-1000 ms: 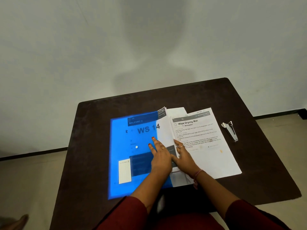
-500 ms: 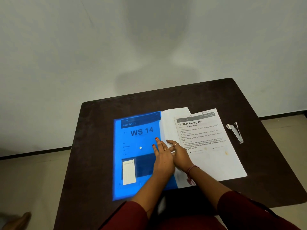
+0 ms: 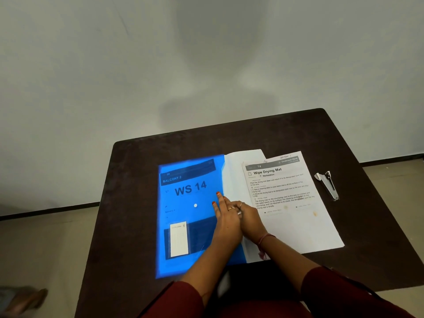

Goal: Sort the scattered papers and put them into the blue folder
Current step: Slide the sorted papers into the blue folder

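Head view, table [image 3: 137, 203]: one blue folder [image 3: 190, 216] flat at centre-left, two white papers [image 3: 296, 216] overlapping at its right edge, one staple remover [image 3: 327, 184] apart further right, two hands, left hand [image 3: 227, 220] and right hand [image 3: 251, 222], fingers extended, pressed flat side by side, touching, over the folder's right edge.

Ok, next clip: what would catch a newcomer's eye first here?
The glowing blue folder printed "WS 14", lying at the middle of the dark table. Next, the left hand and right hand pressed together at its right edge, beside the white "Wipe Drying Mat" sheet.
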